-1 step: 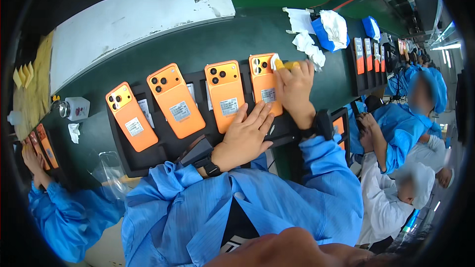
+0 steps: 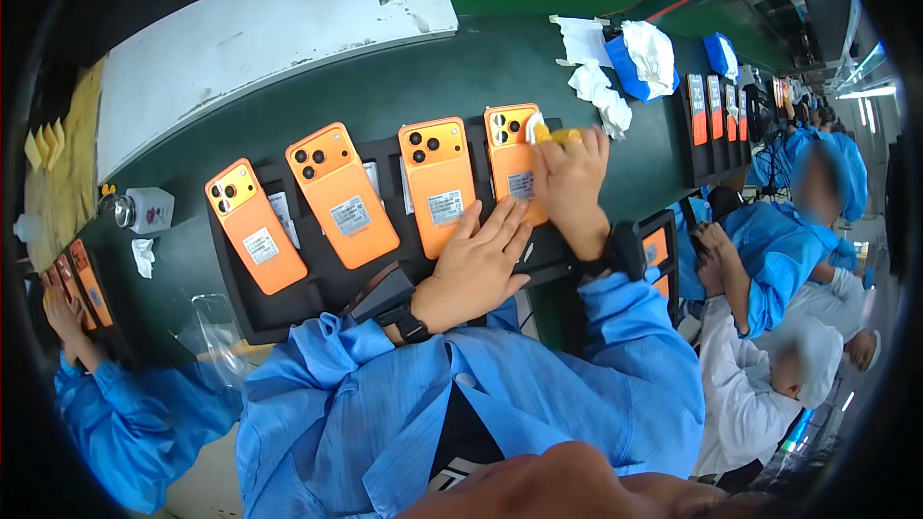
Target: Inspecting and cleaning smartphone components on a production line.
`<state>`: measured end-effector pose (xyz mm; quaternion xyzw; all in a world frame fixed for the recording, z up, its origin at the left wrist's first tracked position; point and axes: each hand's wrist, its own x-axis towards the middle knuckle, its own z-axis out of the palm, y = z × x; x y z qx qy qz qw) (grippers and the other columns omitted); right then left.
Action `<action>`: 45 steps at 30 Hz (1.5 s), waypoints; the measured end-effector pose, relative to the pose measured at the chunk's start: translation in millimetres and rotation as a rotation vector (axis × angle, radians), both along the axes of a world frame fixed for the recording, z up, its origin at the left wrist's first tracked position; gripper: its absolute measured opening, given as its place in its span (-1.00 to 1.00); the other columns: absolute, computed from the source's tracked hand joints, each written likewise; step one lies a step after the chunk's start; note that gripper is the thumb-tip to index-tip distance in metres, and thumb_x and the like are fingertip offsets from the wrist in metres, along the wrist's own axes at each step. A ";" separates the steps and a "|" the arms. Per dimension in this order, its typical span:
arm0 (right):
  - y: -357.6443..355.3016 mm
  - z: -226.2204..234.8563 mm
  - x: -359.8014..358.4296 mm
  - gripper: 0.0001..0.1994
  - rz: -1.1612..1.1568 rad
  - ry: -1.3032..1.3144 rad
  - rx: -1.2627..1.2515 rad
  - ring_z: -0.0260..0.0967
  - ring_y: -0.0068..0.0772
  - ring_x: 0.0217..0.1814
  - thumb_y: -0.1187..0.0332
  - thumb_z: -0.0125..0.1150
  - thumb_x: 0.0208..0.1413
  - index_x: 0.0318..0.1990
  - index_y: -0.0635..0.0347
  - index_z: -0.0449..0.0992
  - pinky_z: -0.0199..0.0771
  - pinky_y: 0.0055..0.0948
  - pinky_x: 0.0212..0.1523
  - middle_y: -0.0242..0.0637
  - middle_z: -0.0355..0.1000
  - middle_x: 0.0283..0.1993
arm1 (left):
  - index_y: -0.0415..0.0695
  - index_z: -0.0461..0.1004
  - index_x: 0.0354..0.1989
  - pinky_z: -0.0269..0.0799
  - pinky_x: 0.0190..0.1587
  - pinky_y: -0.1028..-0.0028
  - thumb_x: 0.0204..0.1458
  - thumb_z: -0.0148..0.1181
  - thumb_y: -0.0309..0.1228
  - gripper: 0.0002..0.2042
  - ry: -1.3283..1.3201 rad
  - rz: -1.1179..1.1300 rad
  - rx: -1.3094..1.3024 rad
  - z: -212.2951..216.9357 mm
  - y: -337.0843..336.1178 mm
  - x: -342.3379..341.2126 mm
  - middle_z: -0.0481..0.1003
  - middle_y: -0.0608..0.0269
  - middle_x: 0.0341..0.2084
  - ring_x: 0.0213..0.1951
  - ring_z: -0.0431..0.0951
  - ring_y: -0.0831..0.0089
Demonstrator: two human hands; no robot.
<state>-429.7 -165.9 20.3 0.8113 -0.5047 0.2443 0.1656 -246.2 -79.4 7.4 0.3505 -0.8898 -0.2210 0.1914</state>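
Note:
Four orange phones lie back up on a black tray (image 2: 252, 319), each with a pale printed label. The rightmost phone (image 2: 505, 156) has a camera block with round lenses at its top. My left hand (image 2: 473, 274) lies flat with fingers outstretched, its fingertips on the lower part of that phone. My right hand (image 2: 573, 173) is closed around a white wipe (image 2: 534, 127), pressed to the right edge of the camera block. Something yellow (image 2: 558, 136) shows at its fingertips; whether it is finger covers I cannot tell. The other phones (image 2: 433, 168) lie to the left.
Crumpled white wipes (image 2: 601, 96) and a blue pack of wipes (image 2: 630, 72) lie beyond my right hand. A clear bottle (image 2: 149, 210) stands at the left. Co-workers in blue (image 2: 144, 432) and white (image 2: 745, 394) sit on both sides. Another phone tray (image 2: 702, 168) lies right.
My right hand and the wipe have shifted slightly down along the camera block's edge. My left hand stays in place.

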 end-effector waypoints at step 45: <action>-24.0 0.0 -6.1 -0.95 0.033 -0.118 0.050 0.34 -0.11 -0.12 0.37 0.36 -0.09 -0.46 0.08 0.61 0.21 0.13 0.14 -0.26 0.44 -0.30 | -0.21 0.34 0.27 -0.05 0.39 -0.03 0.01 0.27 -0.04 -0.31 -0.051 -0.016 0.009 9.4 -1.4 1.8 0.16 0.00 0.38 0.43 0.09 0.15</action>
